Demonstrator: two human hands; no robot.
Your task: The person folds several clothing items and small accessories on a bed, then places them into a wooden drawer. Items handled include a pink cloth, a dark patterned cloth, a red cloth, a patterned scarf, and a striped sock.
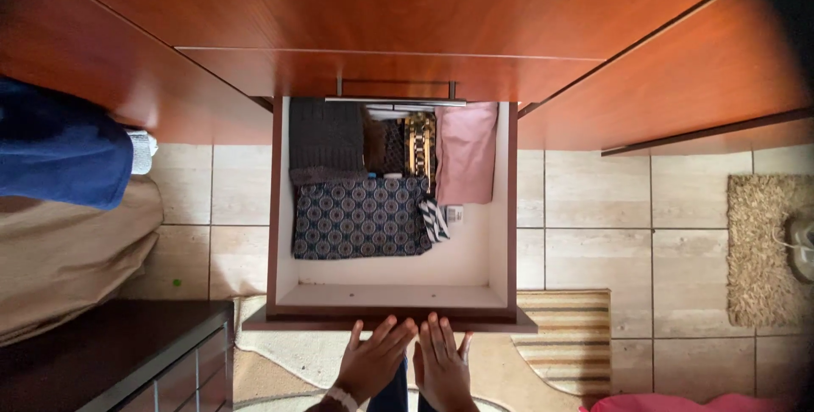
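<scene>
Beige tiled floor — striped rug, shaggy mat, red-brown wooden cabinets.

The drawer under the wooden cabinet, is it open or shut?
Open. The drawer is pulled out over the tiled floor, showing folded clothes inside; both hands rest at its front edge.

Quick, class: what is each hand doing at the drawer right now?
Left hand: open, fingers spread on the drawer front, holding nothing.
Right hand: open, fingers on the same front edge, holding nothing.
</scene>
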